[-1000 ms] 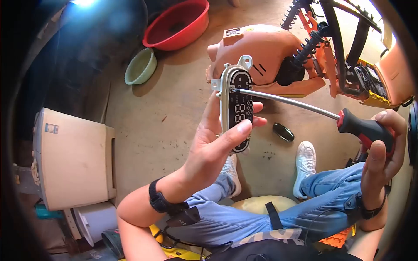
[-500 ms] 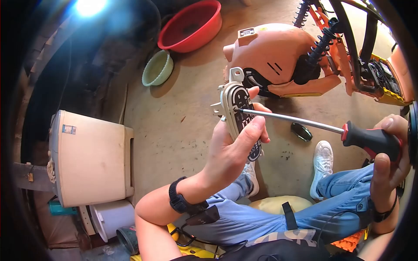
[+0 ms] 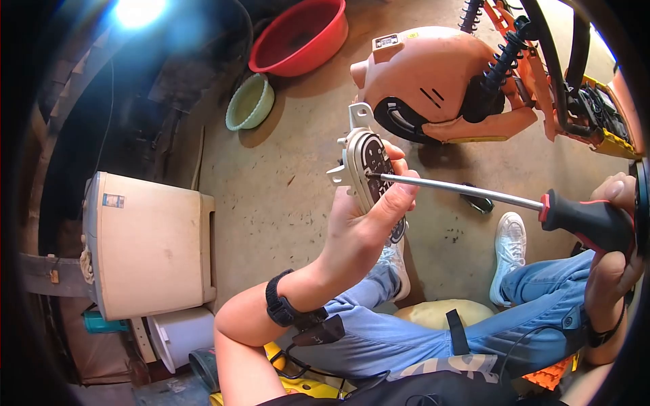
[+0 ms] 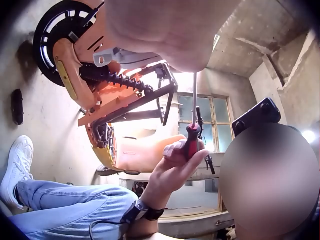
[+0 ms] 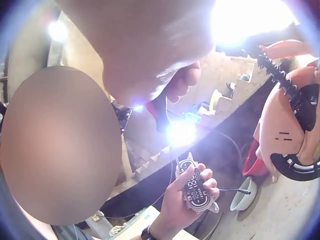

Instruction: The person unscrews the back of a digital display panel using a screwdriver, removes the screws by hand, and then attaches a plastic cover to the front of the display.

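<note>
An oval display panel [image 3: 376, 162] with a pale frame and mounting tabs is gripped in my left hand [image 3: 362, 227], thumb across its dark face. My right hand [image 3: 613, 250] holds a screwdriver [image 3: 589, 220] by its black and red handle. The metal shaft reaches left, its tip at the panel's face near the upper part. In the right wrist view the panel [image 5: 194, 187] shows digits and symbols, held by the left hand [image 5: 175, 207]. The left wrist view has the right hand [image 4: 172, 167] round the screwdriver handle [image 4: 192, 140].
An orange vehicle [image 3: 440, 81] with black springs stands at the upper right. A red basin [image 3: 305, 40] and a pale green bowl [image 3: 250, 103] are at the top. A white box [image 3: 152, 247] stands left. A small black object [image 3: 479, 201] lies on the floor beyond the shoes.
The panel has tilted, showing more of its pale side edge, with the screwdriver tip still at its face. The head view has shifted, so the surroundings sit further right.
</note>
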The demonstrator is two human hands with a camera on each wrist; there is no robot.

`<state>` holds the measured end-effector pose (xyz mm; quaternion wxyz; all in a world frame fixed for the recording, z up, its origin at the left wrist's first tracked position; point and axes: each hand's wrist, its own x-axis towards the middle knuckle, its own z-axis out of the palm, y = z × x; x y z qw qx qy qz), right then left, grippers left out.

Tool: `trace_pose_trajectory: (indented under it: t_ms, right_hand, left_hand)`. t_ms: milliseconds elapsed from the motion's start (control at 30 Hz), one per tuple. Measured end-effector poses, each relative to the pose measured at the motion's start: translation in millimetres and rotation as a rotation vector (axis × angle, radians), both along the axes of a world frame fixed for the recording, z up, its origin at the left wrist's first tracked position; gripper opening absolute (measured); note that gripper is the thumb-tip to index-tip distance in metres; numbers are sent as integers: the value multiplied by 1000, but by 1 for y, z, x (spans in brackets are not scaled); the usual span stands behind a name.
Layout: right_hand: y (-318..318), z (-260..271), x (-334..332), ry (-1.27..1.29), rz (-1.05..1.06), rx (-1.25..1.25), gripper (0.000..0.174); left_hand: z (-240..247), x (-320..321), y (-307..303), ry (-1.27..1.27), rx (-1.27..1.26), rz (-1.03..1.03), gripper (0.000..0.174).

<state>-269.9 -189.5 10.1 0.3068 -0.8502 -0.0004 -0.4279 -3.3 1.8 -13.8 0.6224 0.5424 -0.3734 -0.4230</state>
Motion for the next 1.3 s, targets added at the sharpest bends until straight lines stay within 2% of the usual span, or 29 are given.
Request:
trace_pose_trajectory:
  t_ms: [200,333,400,467,533,567,633,667,733,767,833,867,933,967,1033,1133,1233,1300]
  right_hand:
    - [2,11,2,48,-29,-160,70]
    - [5,11,19,-9,22,-70,66]
    - [-7,7,34,-270,376,-88,60]
    - [-4,9,26,-182,344,-75,57]
    - [6,5,26,-202,119,-23,58]
    - [3,10,25,-203,118,-22,58]
    - [-6,24,24,-3,262,-250,61]
    - [-7,21,25,-4,262,-250,61]
    - [-7,7,31,-176,269,-134,65]
    - [-9,2,37,-176,269,-134,65]
    - [-13,-4,50,-465,367,-76,67]
    - [-10,-3,47,-466,367,-76,67]
    - [-1,0,35,-271,223,-88,69]
    - [0,3,27,-271,223,-89,69]
    - [-2,8,9,-41,82,-122,74]
    - [-2,4,-3,7,70,10,79]
    - [3,12,-1,92,-16,-76,80]
    - [7,6,8,13,-56,-70,79]
  left_hand:
    - [4,-4,-2,64,2,58,34]
    - [2,-3,-3,49,3,75,32]
    - [3,-3,-3,80,12,76,32]
    - [3,-3,-4,110,22,76,31]
    - [4,-2,-3,79,-2,48,29]
    - [3,-2,-3,78,-1,47,29]
    - [0,-1,-3,144,-24,53,29]
    - [0,-2,-4,143,-25,53,29]
    - [2,-4,-4,81,11,101,29]
    - [3,-5,-4,81,12,100,29]
    - [4,-6,-5,59,4,120,29]
    - [4,-7,-5,58,3,119,29]
    - [4,-7,-5,11,-24,120,28]
    - [4,-8,-5,10,-24,120,28]
    - [4,-8,-4,-3,-39,120,28]
    - [4,-8,-3,-32,-21,115,27]
    - [2,-8,-3,-77,-21,138,25]
    - [2,-7,-3,-85,-24,146,25]
